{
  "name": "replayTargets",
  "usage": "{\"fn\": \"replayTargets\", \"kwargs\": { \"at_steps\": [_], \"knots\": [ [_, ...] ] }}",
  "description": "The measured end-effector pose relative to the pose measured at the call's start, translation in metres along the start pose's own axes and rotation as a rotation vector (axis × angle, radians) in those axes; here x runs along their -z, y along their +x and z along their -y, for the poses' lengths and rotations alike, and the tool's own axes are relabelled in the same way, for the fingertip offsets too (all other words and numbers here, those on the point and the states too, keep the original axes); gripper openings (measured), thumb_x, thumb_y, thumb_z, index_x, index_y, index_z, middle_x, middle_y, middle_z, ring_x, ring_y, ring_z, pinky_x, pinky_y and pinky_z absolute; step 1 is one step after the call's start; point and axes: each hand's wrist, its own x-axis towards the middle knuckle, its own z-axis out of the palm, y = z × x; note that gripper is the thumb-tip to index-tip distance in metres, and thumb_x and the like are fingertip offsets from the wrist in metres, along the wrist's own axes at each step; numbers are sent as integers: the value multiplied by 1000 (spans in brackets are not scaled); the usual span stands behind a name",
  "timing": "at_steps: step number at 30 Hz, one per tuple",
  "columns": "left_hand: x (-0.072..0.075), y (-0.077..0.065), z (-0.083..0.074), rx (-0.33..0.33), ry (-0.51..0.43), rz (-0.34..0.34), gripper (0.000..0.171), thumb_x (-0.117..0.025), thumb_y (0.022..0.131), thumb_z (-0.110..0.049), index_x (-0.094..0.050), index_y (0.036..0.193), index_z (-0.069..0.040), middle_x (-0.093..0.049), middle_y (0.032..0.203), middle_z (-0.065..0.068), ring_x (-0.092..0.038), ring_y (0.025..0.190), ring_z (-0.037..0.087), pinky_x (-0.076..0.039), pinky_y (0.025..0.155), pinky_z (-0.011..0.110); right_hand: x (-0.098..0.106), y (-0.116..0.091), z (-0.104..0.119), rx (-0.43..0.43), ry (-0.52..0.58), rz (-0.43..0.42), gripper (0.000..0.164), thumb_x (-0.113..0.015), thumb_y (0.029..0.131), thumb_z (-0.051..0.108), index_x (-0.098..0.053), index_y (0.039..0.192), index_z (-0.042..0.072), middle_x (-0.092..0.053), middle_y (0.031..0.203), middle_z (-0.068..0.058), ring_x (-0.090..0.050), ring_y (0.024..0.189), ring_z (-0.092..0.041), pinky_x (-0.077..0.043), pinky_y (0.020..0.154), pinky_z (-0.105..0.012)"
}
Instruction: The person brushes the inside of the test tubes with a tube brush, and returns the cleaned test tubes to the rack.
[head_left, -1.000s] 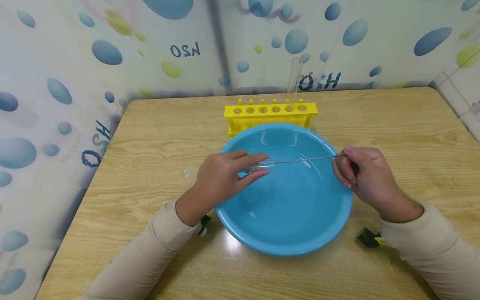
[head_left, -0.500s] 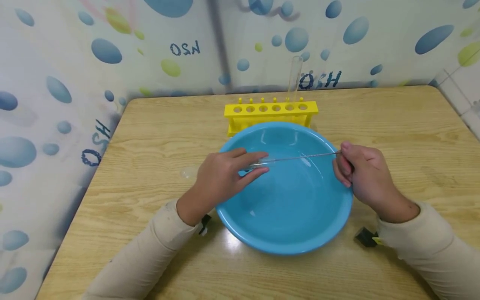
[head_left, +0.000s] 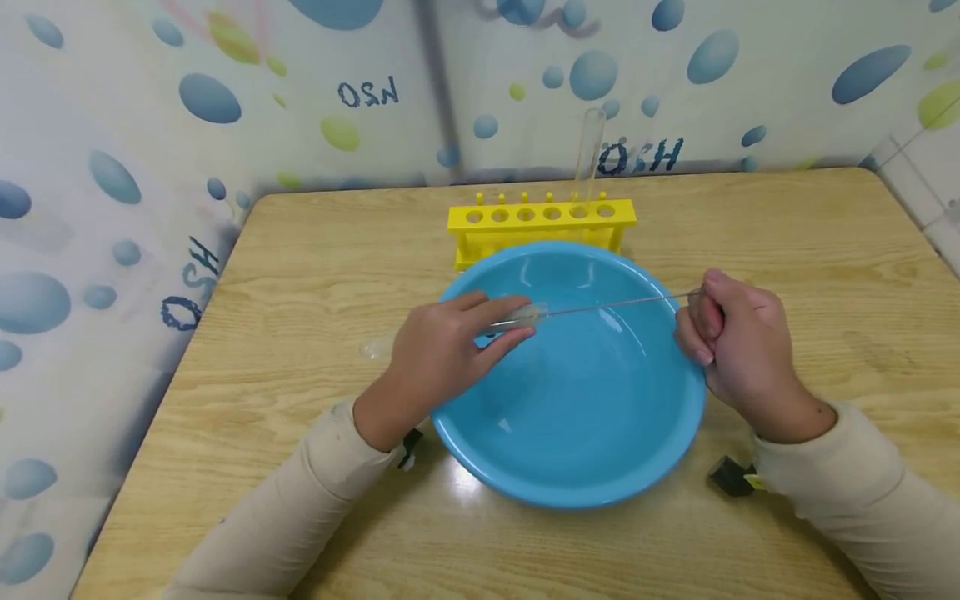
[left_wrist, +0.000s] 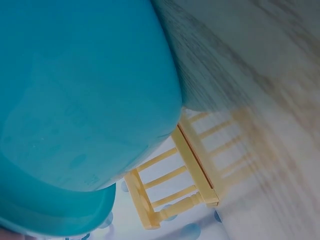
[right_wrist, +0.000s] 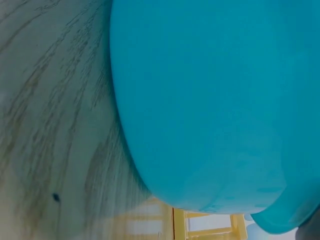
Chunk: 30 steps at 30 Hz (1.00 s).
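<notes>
Over the basin's left side, my left hand (head_left: 442,342) grips a clear glass test tube (head_left: 375,347) lying almost level. Its rounded end sticks out left behind the hand, and its mouth points right between thumb and fingers. My right hand (head_left: 742,350), at the basin's right rim, pinches the end of a test tube brush (head_left: 615,305) with curled fingers. The brush's thin wire runs across to the tube's mouth, where something pale, like bristles, shows inside. Below both hands stands a round blue basin (head_left: 577,417). Neither wrist view shows the tube or the brush.
Behind the basin is a yellow test tube rack (head_left: 540,218), with another glass test tube (head_left: 590,154) upright in it. Everything stands on a wooden table (head_left: 300,275) against a wall (head_left: 300,50) with blue and green spots. The basin's side (left_wrist: 90,90) fills much of the left wrist view.
My right hand has moved a little right and away from me, pulling the wire. The brush's pale part now shows close to the tube's mouth. My left hand stays nearly still.
</notes>
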Motion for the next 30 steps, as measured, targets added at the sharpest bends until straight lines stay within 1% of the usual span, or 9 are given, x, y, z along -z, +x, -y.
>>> {"fn": "replayTargets", "kwargs": {
  "at_steps": [4, 9, 14, 16, 18, 21, 26, 30],
  "knots": [
    [-1, 1, 1, 3, 14, -10, 35, -80, 85, -35, -76, 116, -18, -71, 82, 0, -60, 58, 10, -40, 47, 19, -1, 1, 0, -3, 48, -31, 54, -42, 109, 22, -34, 58, 4, -31, 51, -3, -30, 37, -21, -13, 38, -35],
    [-3, 1, 0, 12, 16, -16, 35, -80, 85, -35, -76, 115, -18, -72, 84, 0, -61, 59, 10, -41, 47, 19, 2, 0, 3, -10, 96, -23, 54, -40, 109, 19, -34, 58, 4, -31, 50, -4, -30, 37, -20, -12, 37, -35],
    [-3, 3, -1, 24, 21, -8, 36, -78, 86, -37, -76, 116, -18, -74, 88, 0, -64, 62, 10, -43, 49, 19, 5, 1, 9, 14, 54, -36, 55, -42, 109, 19, -33, 57, 4, -33, 49, -4, -31, 37, -21, -16, 34, -35],
    [-2, 3, -1, 32, 25, 1, 36, -77, 87, -39, -75, 117, -18, -75, 90, 0, -64, 63, 10, -43, 49, 19, 7, 1, 11, 21, 12, -47, 55, -43, 109, 21, -33, 57, 3, -34, 49, -4, -33, 37, -21, -19, 35, -35],
    [-2, 3, -1, 36, 23, 6, 36, -76, 88, -39, -75, 117, -18, -75, 91, 0, -64, 63, 10, -43, 49, 18, 7, 2, 12, 21, 1, -60, 56, -44, 108, 21, -33, 57, 3, -35, 48, -4, -32, 38, -22, -19, 35, -36],
    [-1, 2, 0, 33, 19, 8, 36, -75, 89, -40, -75, 118, -18, -75, 91, 0, -65, 62, 10, -43, 49, 19, 7, 4, 14, 36, 15, -76, 56, -44, 108, 19, -33, 56, 3, -34, 47, -4, -31, 37, -21, -17, 36, -35],
    [1, 0, 1, 13, 6, 13, 36, -76, 88, -39, -75, 117, -18, -72, 83, 0, -64, 61, 12, -43, 49, 19, 7, 8, 14, 74, 46, -87, 55, -42, 108, 15, -32, 55, 3, -31, 46, -4, -29, 36, -20, -13, 35, -33],
    [2, -1, 1, 6, 6, 26, 38, -77, 87, -39, -75, 118, -18, -71, 82, 0, -64, 61, 11, -43, 49, 18, 8, 8, 13, 90, 79, -70, 56, -40, 108, 11, -31, 54, 3, -30, 46, -4, -28, 36, -21, -13, 35, -33]
  ]
}}
